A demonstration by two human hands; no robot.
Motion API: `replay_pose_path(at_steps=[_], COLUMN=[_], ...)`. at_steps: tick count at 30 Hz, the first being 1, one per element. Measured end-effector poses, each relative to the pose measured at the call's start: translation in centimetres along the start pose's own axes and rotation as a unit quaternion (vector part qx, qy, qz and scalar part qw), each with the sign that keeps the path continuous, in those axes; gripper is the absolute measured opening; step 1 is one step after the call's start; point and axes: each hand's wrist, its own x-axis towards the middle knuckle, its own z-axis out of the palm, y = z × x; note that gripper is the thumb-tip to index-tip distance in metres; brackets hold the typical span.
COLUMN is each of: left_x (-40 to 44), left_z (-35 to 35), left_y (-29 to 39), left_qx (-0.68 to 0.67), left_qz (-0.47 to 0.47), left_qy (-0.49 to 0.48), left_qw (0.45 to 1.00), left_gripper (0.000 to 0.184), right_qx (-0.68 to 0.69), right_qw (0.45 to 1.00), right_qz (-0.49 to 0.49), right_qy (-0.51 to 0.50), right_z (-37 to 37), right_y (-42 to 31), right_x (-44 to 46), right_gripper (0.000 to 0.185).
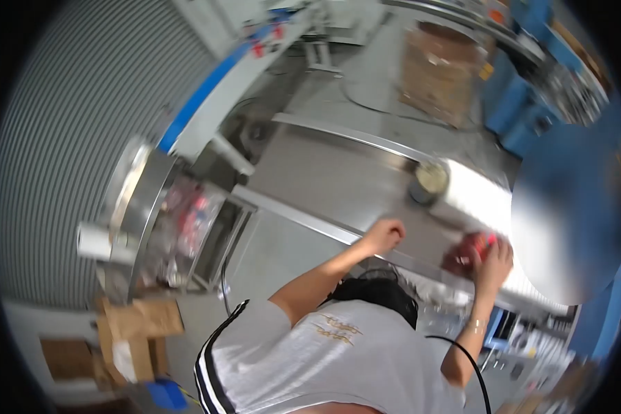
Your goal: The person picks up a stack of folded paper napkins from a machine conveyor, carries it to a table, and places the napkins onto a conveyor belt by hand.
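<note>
My right hand (494,263) grips a shiny red package (470,254) from its right side. The package looks like plastic-wrapped goods, but blur hides its exact kind. It rests on the grey belt surface (324,176), close to the white, ridged conveyor section (470,188). Over the near edge of the grey belt, my left hand (383,237) is held apart from the package with its fingers curled in. Whatever it may hold is hidden. A dark round container with a pale yellowish top (430,181) stands beside the white section, beyond both hands.
Metal rails (303,219) edge the belt. A large blurred blue-and-white shape (569,214) blocks the right side. Beyond the belt stands a big cardboard box (440,72). At left are a cart with red-and-clear packages (192,219) and brown cartons (134,331). A black cable (472,359) hangs near my right arm.
</note>
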Motion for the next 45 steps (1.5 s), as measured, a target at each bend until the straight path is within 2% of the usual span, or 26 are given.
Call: replay_pose_path(at_steps=[1,4,7,13,15,16,17,18,19,21,27,32,35,38,39,42,43,45], left_x=[0.2,0.0,-0.3,-1.8,-0.8,-1.4,-1.2,-1.5,-1.4,-1.3,-1.8,-1.4,-1.5,-1.0,-0.8,1.3,2.4,5.0], left_z=[0.3,0.8,1.4,2.6,3.2,3.0,2.9,2.6,2.8,2.6,2.6,2.8,2.8,2.2,1.8,0.6,0.0,-0.5], left_y=[0.5,1.0,0.8,2.9,-0.3,0.7,-0.6,1.2,1.1,2.0,4.6,4.1,3.8,4.0,4.4,5.2,5.7,7.5], left_qx=[0.025,0.152,0.216,0.291,0.384,0.392,0.364,0.346,0.378,0.358,0.382,0.382,0.331,0.177,0.129,0.282,0.285,0.311], left_qz=[-0.009,0.083,0.137,0.071,0.087,0.082,0.141,0.090,0.081,0.110,0.087,0.073,0.095,0.049,0.022,0.139,0.147,0.208], left_qy=[0.025,0.087,0.121,0.129,0.135,0.124,0.139,0.112,0.127,0.141,0.139,0.130,0.140,0.138,0.118,0.187,0.175,0.196], left_qw=[0.999,0.981,0.959,0.945,0.909,0.908,0.910,0.927,0.913,0.916,0.909,0.912,0.928,0.973,0.984,0.931,0.931,0.907], left_gripper=[0.008,0.008,0.009,0.009,0.014,0.015,0.017,0.018,0.017,0.012,0.012,0.010,0.012,0.017,0.025,0.037,0.045,0.050], right_qx=[-0.006,-0.026,-0.083,-0.103,-0.079,-0.084,-0.120,-0.100,-0.022,0.032,0.007,0.015,0.019,0.056,0.074,0.132,0.162,0.200], right_qw=[1.000,0.997,0.990,0.991,0.979,0.990,0.991,0.993,0.997,0.998,0.999,0.998,0.998,0.997,0.996,0.988,0.982,0.970], right_qz=[0.008,0.034,0.064,0.038,0.065,0.024,-0.014,-0.043,-0.030,-0.021,-0.018,0.002,0.005,-0.012,-0.025,-0.082,-0.102,-0.140], right_qy=[-0.014,-0.064,-0.093,-0.074,-0.176,-0.109,-0.064,-0.035,-0.068,-0.055,-0.033,-0.063,-0.063,-0.042,-0.033,-0.010,-0.002,0.004], right_z=[0.3,0.1,-0.5,-0.4,-2.1,-1.0,0.2,0.8,-0.8,-1.3,-1.5,-2.0,-2.3,-3.1,-3.2,-2.5,-2.1,-0.8], right_y=[0.1,0.1,-0.2,0.2,-0.6,0.0,0.3,1.0,0.3,0.4,0.0,0.0,-0.5,-2.1,-2.7,-5.4,-6.7,-9.3], right_x=[0.1,0.9,1.5,1.3,2.8,2.1,1.6,1.3,1.6,1.2,-0.5,-0.2,-0.1,0.5,0.8,2.9,3.7,5.3], right_gripper=[0.065,0.071,0.074,0.080,0.083,0.083,0.082,0.081,0.078,0.072,0.079,0.080,0.078,0.071,0.070,0.063,0.062,0.056])
